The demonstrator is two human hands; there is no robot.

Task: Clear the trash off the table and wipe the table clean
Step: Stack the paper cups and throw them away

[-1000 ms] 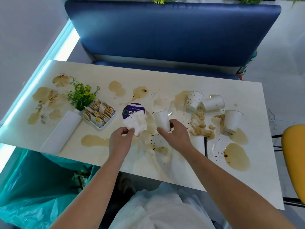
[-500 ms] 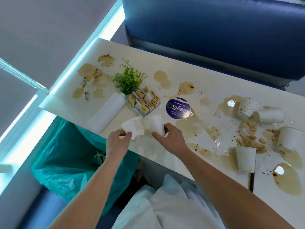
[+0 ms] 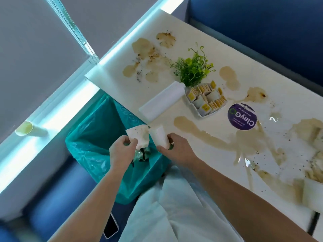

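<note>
My left hand (image 3: 122,152) pinches a stained, crumpled paper napkin (image 3: 139,137) over the open mouth of a bin lined with a teal bag (image 3: 90,137). Beside it, my right hand (image 3: 176,149) grips a white paper cup (image 3: 160,137) at the table's near edge, above the bin's right side. The cream table (image 3: 201,41) is covered with brown spills (image 3: 201,130) and dark specks. More paper cups and soggy scraps lie at the far right (image 3: 312,194), partly cut off.
A white roll (image 3: 162,102), a small green plant (image 3: 192,70), a dish of sachets (image 3: 206,100) and a round purple sticker (image 3: 242,116) sit on the table. A phone (image 3: 111,227) lies on the blue seat. A cup (image 3: 24,128) lies on the window ledge.
Both hands have carried the napkin and the cup leftward off the table's middle to above the bin. The view has swung left and down.
</note>
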